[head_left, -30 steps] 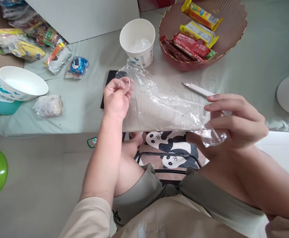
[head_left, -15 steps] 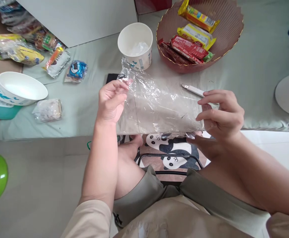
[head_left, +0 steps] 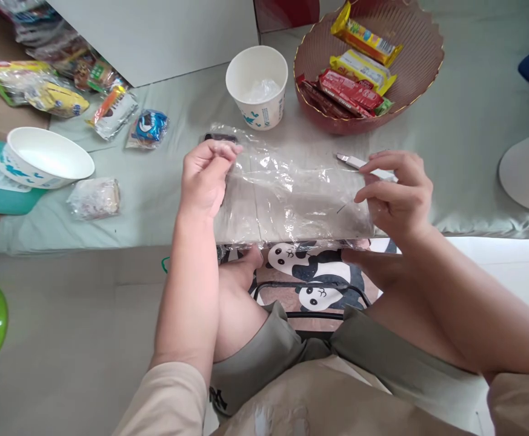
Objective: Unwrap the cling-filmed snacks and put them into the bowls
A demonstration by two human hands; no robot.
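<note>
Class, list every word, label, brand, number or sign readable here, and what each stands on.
No text is clearly legible.
Clear plastic: no readable print.
Too small or blurred: print on the paper cup, red wrapper, barcoded yellow wrapper, blue packet.
Shorts: dark letter-like mark, unclear.

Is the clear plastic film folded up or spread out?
Spread out, though wrinkled: the clear plastic film reaches from left hand to right hand, cloth showing through.

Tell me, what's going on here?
A person's left hand pinches one end of a clear, crinkly plastic sheet; the right hand is at the other end, thumb and forefinger apart. The plastic is spread over a pale green cloth. Behind it stand a white paper cup with blue print, holding crumpled clear plastic, and a ribbed reddish-brown bowl of wrapped snacks.
</note>
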